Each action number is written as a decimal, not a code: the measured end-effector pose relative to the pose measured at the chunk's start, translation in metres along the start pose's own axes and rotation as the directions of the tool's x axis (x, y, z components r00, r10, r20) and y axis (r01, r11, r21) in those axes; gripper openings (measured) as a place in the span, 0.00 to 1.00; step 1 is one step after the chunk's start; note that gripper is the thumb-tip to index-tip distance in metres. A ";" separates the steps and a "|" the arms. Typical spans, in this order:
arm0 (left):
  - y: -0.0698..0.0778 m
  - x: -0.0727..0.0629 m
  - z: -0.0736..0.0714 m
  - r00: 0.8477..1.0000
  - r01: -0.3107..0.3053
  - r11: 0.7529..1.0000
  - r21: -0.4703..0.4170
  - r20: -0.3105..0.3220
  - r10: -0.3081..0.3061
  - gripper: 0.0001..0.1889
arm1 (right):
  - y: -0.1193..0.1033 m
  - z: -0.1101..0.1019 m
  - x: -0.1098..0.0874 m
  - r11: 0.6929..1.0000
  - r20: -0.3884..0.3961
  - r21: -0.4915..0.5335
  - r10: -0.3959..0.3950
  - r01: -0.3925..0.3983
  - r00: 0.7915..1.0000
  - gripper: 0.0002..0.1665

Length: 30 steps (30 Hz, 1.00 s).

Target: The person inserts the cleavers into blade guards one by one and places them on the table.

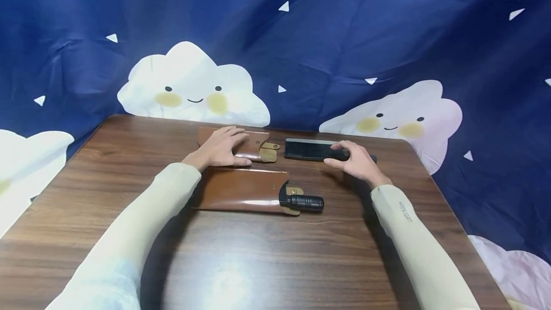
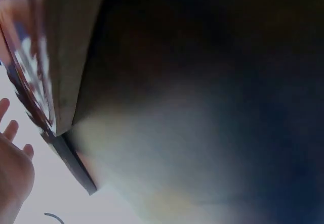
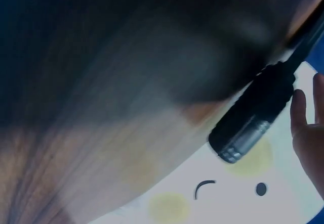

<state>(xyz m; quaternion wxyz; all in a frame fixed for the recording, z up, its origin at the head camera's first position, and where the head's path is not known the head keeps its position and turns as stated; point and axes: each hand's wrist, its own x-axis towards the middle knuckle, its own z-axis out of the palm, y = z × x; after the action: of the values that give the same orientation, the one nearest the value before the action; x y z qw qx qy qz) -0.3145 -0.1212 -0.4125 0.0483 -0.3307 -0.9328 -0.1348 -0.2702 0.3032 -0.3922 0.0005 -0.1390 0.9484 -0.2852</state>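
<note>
Over the far brown leather sheath (image 1: 251, 149), my left hand (image 1: 221, 147) spreads its fingers, with the thumb along the sheath's near side; contact is unclear. In the left wrist view that hand's fingers (image 2: 17, 168) are loose beside a glossy edge. My right hand (image 1: 355, 160) hovers at the right part of a broad black cleaver (image 1: 305, 149) with a pale strip along its far edge. Its thumb and fingers are apart. Nearer lies a larger brown sheath (image 1: 243, 189), with a black ridged handle (image 1: 307, 203) sticking out. The right wrist view shows a black handle (image 3: 253, 115) beside the fingers (image 3: 298, 107).
Everything lies on a dark wooden table (image 1: 275, 252). A blue curtain (image 1: 301, 37) with smiling clouds hangs behind the table's far edge. Both sheaths have strap flaps with snaps at their right ends.
</note>
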 end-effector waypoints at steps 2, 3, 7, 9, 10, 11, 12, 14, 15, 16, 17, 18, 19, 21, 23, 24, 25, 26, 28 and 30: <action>-0.006 0.005 0.000 1.000 0.014 1.000 0.011 0.021 -0.014 0.51 | 0.006 0.000 0.003 0.999 -0.001 0.014 0.031 -0.031 1.000 0.43; -0.008 0.008 0.000 0.999 0.021 1.000 0.013 0.035 -0.022 0.52 | 0.009 -0.001 0.004 0.999 0.000 0.019 0.046 -0.046 0.999 0.44; -0.016 0.018 -0.003 0.993 0.044 0.999 0.024 0.106 -0.046 0.56 | 0.019 -0.005 0.007 0.997 0.006 -0.008 0.079 -0.079 0.997 0.47; -0.019 0.021 -0.004 0.989 0.057 0.998 0.034 0.135 -0.061 0.58 | 0.022 -0.008 0.008 0.996 0.016 -0.043 0.083 -0.082 0.996 0.48; -0.020 0.023 -0.003 0.987 0.060 0.997 0.042 0.146 -0.066 0.59 | 0.024 -0.008 0.009 0.995 0.021 -0.061 0.084 -0.083 0.996 0.49; -0.021 0.023 -0.003 0.985 0.064 0.997 0.048 0.158 -0.071 0.59 | 0.025 -0.009 0.010 0.994 0.026 -0.076 0.086 -0.084 0.996 0.49; -0.022 0.023 -0.002 0.983 0.068 0.996 0.050 0.168 -0.076 0.60 | 0.026 -0.010 0.010 0.992 0.033 -0.089 0.088 -0.085 0.996 0.49; -0.022 0.022 -0.001 0.978 0.076 0.996 0.056 0.190 -0.085 0.60 | 0.028 -0.011 0.010 0.989 0.038 -0.107 0.108 -0.104 0.993 0.48; -0.022 0.022 0.000 0.976 0.078 0.995 0.057 0.198 -0.088 0.60 | 0.029 -0.012 0.011 0.987 0.038 -0.115 0.120 -0.114 0.992 0.48; -0.022 0.021 0.001 0.975 0.080 0.995 0.057 0.205 -0.090 0.60 | 0.030 -0.012 0.011 0.985 0.039 -0.124 0.128 -0.122 0.991 0.47; -0.021 0.021 0.001 0.973 0.085 0.995 0.053 0.210 -0.095 0.60 | 0.031 -0.012 0.010 0.983 0.038 -0.128 0.137 -0.131 0.990 0.46; -0.021 0.020 0.002 0.972 0.089 0.995 0.049 0.214 -0.098 0.60 | 0.033 -0.012 0.010 0.982 0.037 -0.131 0.145 -0.139 0.989 0.45; -0.021 0.020 0.003 0.971 0.092 0.995 0.043 0.216 -0.100 0.60 | 0.035 -0.012 0.009 0.980 0.036 -0.129 0.154 -0.149 0.987 0.45; -0.023 0.019 0.005 0.971 0.093 0.995 0.046 0.215 -0.101 0.61 | 0.038 -0.012 0.008 0.981 0.044 -0.128 0.153 -0.146 0.987 0.42; -0.023 0.019 0.006 0.973 0.091 0.995 0.049 0.207 -0.099 0.60 | 0.042 -0.013 0.006 0.983 0.047 -0.110 0.151 -0.145 0.987 0.39; -0.023 0.019 0.006 0.974 0.089 0.995 0.052 0.202 -0.098 0.60 | 0.043 -0.013 0.006 0.985 0.050 -0.100 0.148 -0.142 0.988 0.38; -0.023 0.019 0.007 0.975 0.089 0.994 0.060 0.198 -0.099 0.60 | 0.044 -0.014 0.005 0.986 0.054 -0.088 0.145 -0.140 0.988 0.36; -0.023 0.019 0.007 0.976 0.087 0.994 0.068 0.192 -0.098 0.60 | 0.045 -0.014 0.005 0.987 0.057 -0.080 0.143 -0.138 0.988 0.35; -0.023 0.020 0.007 0.979 0.083 0.994 0.072 0.180 -0.095 0.59 | 0.046 -0.015 0.005 0.988 0.056 -0.061 0.142 -0.139 0.988 0.33; -0.022 0.020 0.006 0.981 0.076 0.994 0.072 0.174 -0.088 0.59 | 0.047 -0.017 0.005 0.989 0.059 -0.044 0.143 -0.140 0.988 0.32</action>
<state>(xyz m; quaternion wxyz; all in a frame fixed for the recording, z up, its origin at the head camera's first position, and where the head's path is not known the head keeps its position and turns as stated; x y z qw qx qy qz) -0.3439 -0.1237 -0.4197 -0.0294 -0.3008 -0.9502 -0.0765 -0.2887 0.3482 -0.4029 0.0474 -0.0800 0.9608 -0.2610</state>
